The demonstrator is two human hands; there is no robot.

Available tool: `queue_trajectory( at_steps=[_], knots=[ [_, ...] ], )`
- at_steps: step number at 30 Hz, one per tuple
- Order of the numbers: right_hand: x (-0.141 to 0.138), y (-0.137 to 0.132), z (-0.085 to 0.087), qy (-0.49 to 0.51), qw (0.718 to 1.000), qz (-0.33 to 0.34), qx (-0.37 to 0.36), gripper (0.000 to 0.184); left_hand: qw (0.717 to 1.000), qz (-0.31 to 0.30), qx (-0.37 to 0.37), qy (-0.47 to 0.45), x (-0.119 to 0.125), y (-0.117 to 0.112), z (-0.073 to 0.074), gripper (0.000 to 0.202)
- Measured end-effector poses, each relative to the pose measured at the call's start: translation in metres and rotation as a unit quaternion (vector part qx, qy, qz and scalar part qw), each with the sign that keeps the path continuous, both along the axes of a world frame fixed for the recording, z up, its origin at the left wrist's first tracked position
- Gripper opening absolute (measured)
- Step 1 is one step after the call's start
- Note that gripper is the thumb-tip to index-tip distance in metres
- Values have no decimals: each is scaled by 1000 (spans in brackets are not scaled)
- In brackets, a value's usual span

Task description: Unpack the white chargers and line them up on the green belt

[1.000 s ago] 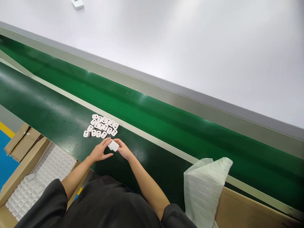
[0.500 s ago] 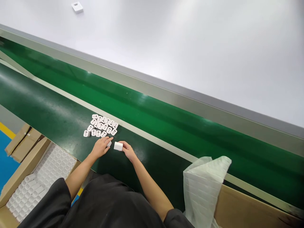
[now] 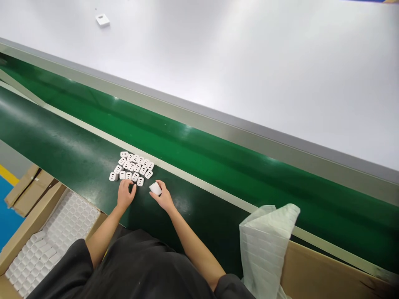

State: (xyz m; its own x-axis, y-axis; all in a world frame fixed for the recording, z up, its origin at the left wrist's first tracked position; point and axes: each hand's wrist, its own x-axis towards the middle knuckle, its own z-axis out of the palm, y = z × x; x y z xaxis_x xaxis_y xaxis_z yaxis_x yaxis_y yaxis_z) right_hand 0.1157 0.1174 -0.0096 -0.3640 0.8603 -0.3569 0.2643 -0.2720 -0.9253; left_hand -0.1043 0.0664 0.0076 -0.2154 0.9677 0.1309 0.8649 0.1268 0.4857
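A long, smooth, dark green desk (image 3: 62,141) runs slantwise beside a glossy brighter green strip (image 3: 174,141), with a narrow pale rail (image 3: 202,184) between them. Beyond, a broad white surface (image 3: 280,74) catches soft glare. Leftward I see flat blue floor (image 3: 8,224) and a yellow stripe (image 3: 8,175).

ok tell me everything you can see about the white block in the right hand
The white block is small, with a smooth, plain face showing, rounded corners and a plastic look. No slots show on that face. It sits tilted between the thumb and fingers of the right hand, in front of the dark green surface; whether it touches that surface can't be told. It is apart from the group of slotted blocks, and the left hand does not touch it.
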Motion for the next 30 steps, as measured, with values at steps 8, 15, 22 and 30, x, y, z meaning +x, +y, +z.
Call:
queue_trajectory(
  at_steps=[8, 15, 22, 30],
  knots=[
    [-11, 8, 4, -102, 988, 13, 119, 44, 995, 77, -25, -49, -37, -9, -6, 27],
    [-22, 2, -2, -72, 987, 39, 137, 39, 989, 86, -69, -99, -46, 10, -14, 23],
    [-51, -11, -10, -12, 995, -9, 97, 53, 958, 69, -207, -186, -42, 10, -15, 26],
    [-42, -18, -2, 70, 995, 11, 69, 55, 912, 93, -270, -294, -25, 27, -7, 32]
  ],
)
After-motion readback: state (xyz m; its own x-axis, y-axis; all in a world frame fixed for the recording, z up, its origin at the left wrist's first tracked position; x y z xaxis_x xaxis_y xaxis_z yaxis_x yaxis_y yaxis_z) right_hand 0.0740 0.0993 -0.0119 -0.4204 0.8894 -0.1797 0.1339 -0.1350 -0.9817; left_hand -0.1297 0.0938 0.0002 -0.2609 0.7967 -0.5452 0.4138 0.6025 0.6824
